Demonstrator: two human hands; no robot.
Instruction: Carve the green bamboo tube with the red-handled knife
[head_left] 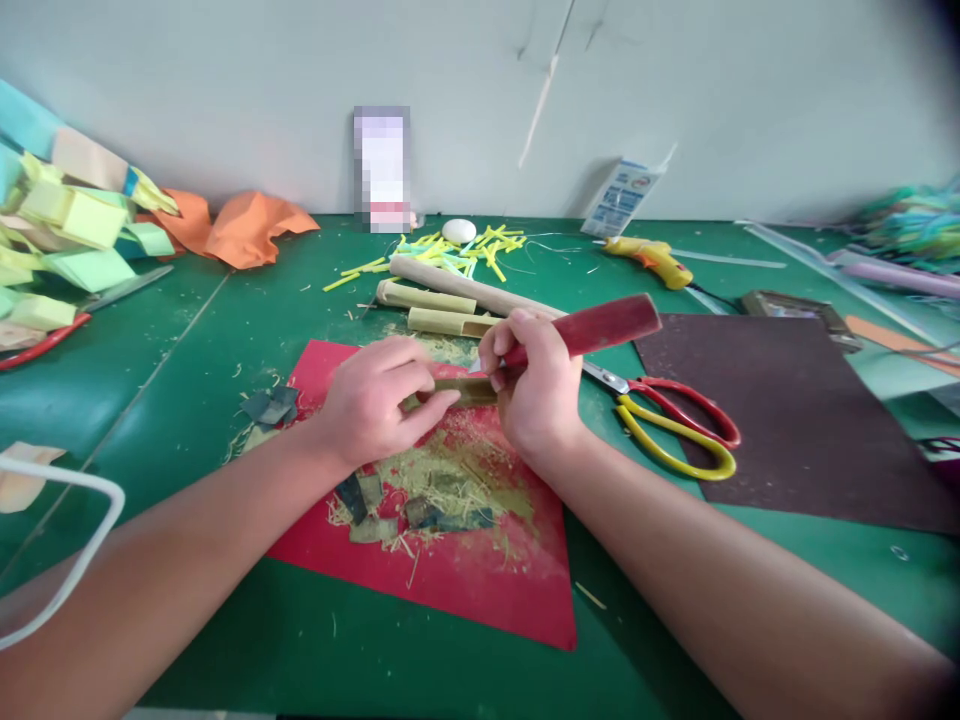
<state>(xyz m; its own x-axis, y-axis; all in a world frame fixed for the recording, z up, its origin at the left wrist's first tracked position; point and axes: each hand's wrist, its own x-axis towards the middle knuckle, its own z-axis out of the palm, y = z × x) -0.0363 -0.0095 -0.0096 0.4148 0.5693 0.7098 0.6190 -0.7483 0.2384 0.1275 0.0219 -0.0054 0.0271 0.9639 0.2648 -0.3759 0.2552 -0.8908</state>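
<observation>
Over a red sheet (517,590), my left hand (382,395) is closed on one end of a hollowed bamboo piece (474,391). My right hand (541,385) grips a knife with a broad red handle (611,325); a bit of pale blade shows by its fingers, above the bamboo. The right hand also touches the bamboo's other end, which it hides. Shavings and bamboo dust (450,455) cover the sheet below, with several dark flat chips (461,518) among them. Two other bamboo pieces, one whole-ended (427,297) and one cut open (442,321), lie just beyond my hands.
A wooden rod (457,284) lies behind the bamboo. Scissors with red and yellow handles (679,425) rest at the right, partly on a dark board (795,420). Farther back are a yellow glue gun (652,260), yellow strips (431,248) and a phone (382,165). Folded papers (90,220) pile up left.
</observation>
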